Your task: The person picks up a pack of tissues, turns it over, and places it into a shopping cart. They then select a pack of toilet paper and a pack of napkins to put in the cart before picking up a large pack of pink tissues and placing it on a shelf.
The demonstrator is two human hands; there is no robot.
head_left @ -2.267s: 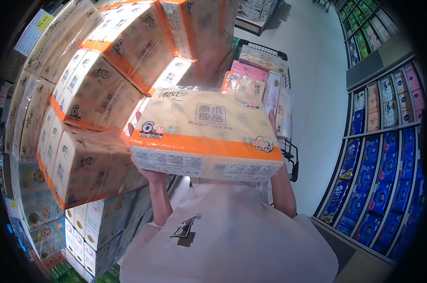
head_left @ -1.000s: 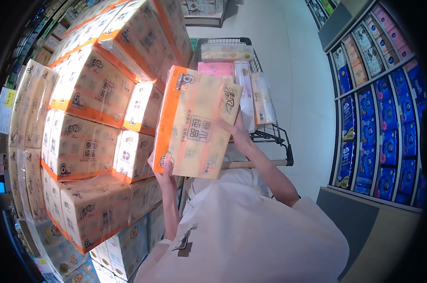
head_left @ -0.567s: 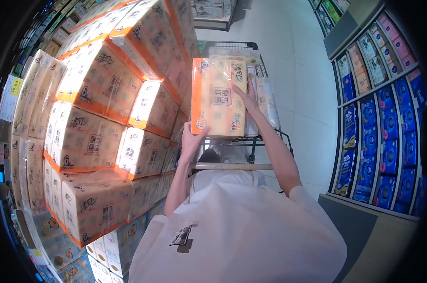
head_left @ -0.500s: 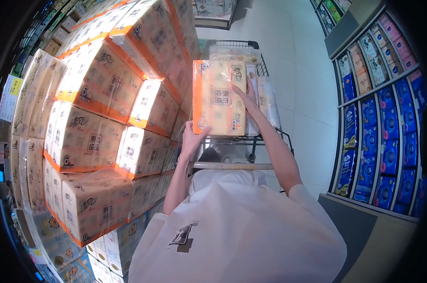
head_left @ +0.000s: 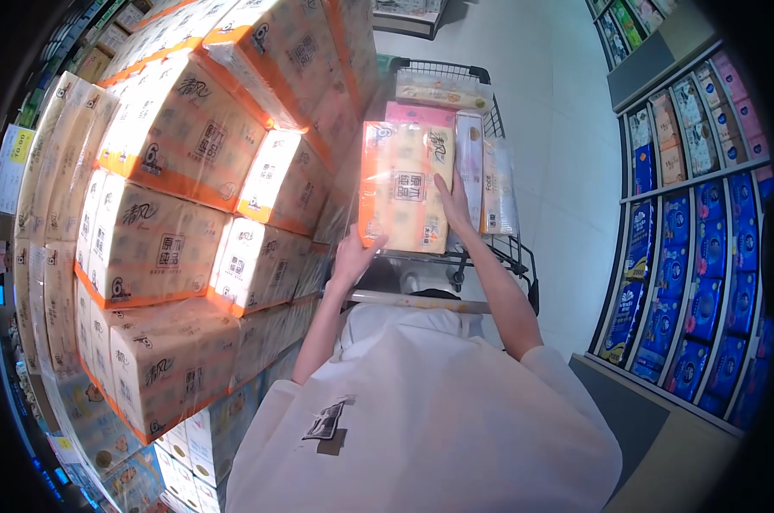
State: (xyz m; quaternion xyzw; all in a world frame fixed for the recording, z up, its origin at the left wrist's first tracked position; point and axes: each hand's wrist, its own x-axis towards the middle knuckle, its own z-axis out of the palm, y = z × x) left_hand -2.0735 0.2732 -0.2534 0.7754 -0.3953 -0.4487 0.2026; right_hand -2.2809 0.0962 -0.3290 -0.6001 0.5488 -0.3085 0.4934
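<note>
Between both hands is a cream and orange plastic-wrapped pack of tissues (head_left: 406, 184), over the basket of a shopping cart (head_left: 511, 248). My left hand (head_left: 354, 256) grips its lower left corner, thumb on the front. My right hand (head_left: 458, 203) holds its right edge, thumb on the front and fingers mostly hidden behind. A pink pack (head_left: 421, 113) shows just beyond its top edge. To the right in the cart are a white pack (head_left: 469, 158) and another clear-wrapped pack (head_left: 498, 184). A long pale pack (head_left: 442, 89) lies across the far end.
Stacked multipacks of orange and cream tissues (head_left: 169, 244) rise close on my left, with a price tag (head_left: 12, 167) at the far left. The cart's handle (head_left: 421, 301) is right before my body. Shelves of blue packs (head_left: 710, 278) line the right side, across the pale floor (head_left: 558, 197).
Both hands have lowered the tissue pack toward the cart, and it looks slightly smaller and further right. The pink pack has come into view behind it. My right hand sits lower on the edge.
</note>
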